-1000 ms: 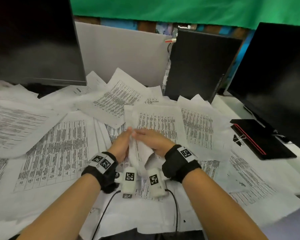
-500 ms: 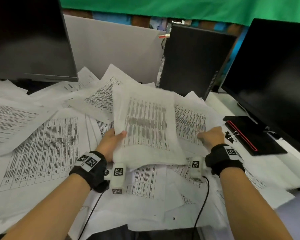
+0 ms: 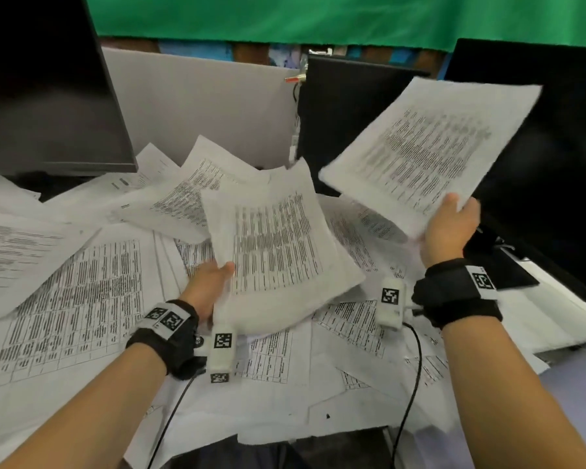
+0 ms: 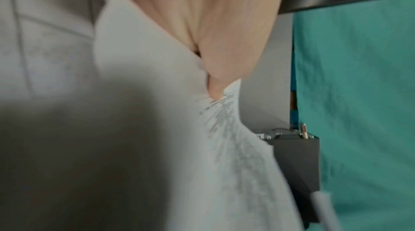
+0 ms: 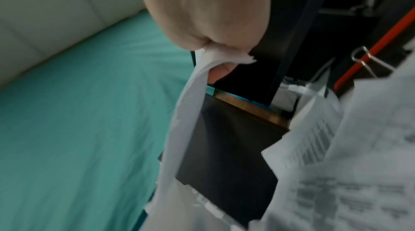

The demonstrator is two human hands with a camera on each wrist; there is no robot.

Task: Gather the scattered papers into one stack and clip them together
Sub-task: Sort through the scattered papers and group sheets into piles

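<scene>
Left hand pinches the near-left edge of a printed sheet held low over the centre of the table, thumb on top, as the left wrist view confirms; right hand grips the near corner of a second sheet, raised high at the right in front of a dark monitor, its corner crumpled between thumb and fingers in the right wrist view. The remaining scattered papers lie overlapped across the whole table, some slipping under the left monitor at the far left. A binder clip rests on a black notebook with a red band at the right, near the raised hand; it is not visible in the head view. The sheets are judged light, limp and easily creased: both bow under their own weight when held by one edge, so a hold at an edge with thumb above and fingers below, or support from both hands, should suit them, and loose sheets are likely to slide over one another. A grey partition, a black computer case and a green cloth close the far side.
</scene>
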